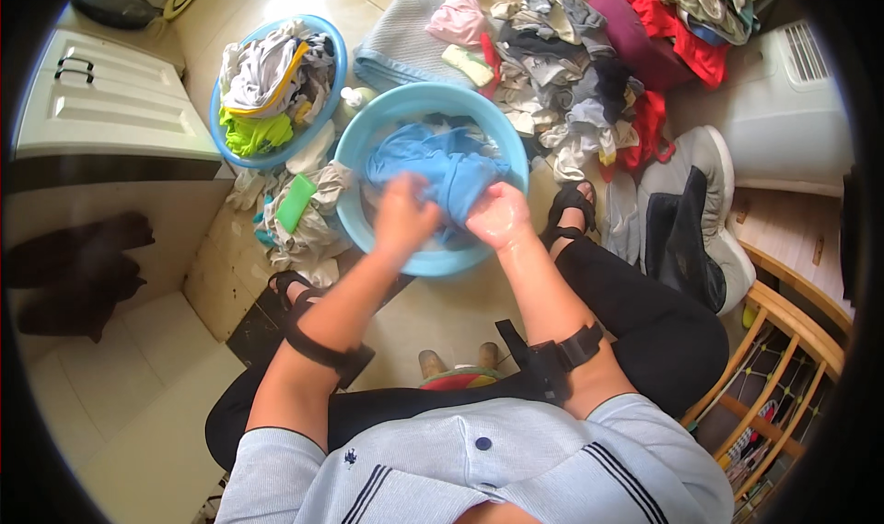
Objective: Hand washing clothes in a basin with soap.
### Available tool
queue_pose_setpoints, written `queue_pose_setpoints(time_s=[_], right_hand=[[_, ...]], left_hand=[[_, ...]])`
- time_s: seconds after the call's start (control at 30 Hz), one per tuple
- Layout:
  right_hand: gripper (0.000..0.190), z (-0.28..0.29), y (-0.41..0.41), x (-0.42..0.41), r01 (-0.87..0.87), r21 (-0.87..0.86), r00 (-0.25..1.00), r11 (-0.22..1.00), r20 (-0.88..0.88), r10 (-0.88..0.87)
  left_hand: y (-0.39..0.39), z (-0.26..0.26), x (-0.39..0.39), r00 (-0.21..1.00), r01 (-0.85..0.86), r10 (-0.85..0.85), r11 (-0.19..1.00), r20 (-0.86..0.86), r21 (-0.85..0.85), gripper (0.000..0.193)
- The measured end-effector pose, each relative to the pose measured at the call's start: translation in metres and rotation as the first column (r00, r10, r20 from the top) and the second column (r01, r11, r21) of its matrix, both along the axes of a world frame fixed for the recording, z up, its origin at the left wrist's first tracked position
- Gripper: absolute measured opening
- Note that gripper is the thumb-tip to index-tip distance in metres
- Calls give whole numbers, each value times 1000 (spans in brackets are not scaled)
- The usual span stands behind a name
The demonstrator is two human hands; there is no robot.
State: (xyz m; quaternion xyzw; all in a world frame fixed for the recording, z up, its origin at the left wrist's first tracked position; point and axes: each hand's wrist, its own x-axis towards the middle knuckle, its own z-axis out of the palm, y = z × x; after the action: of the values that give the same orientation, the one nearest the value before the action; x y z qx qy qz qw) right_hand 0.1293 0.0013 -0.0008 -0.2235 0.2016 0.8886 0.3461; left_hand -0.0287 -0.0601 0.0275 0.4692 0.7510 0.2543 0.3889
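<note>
A round light-blue plastic basin [431,265] stands on the floor between my feet. Blue cloth [442,161] lies bunched inside it, with darker and pale fabric partly visible around and under it. My right hand [498,214] is wet and grips the cloth's near right edge, palm turned up. Over the basin's near left side is my left hand [406,214], blurred by motion; whether its fingers hold any cloth cannot be told. Just beyond the basin's left rim stands a pale bottle with a white pump top [356,98].
A blue basket [340,54] heaped with clothes stands at upper left. A green bar [295,203] lies on clothes left of the basin. Piled socks and garments [552,68], a folded towel [397,44] and a purple container [639,33] are beyond. Grey padded footwear [718,199] lies right, near a wooden rack [780,310].
</note>
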Motion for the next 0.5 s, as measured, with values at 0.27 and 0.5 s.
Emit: queue_pose_setpoints(time_s=[0.27,0.5], right_hand=[[30,34,-19,-39,-121,291,923,949,384,0],[24,75,5,-30,-166,449,804,878,577,-143]], left_hand=[[-36,-22,22,892,-366,354,931,281,-13,33],[-24,15,-10,969,-198,246,840,-30,505,32]])
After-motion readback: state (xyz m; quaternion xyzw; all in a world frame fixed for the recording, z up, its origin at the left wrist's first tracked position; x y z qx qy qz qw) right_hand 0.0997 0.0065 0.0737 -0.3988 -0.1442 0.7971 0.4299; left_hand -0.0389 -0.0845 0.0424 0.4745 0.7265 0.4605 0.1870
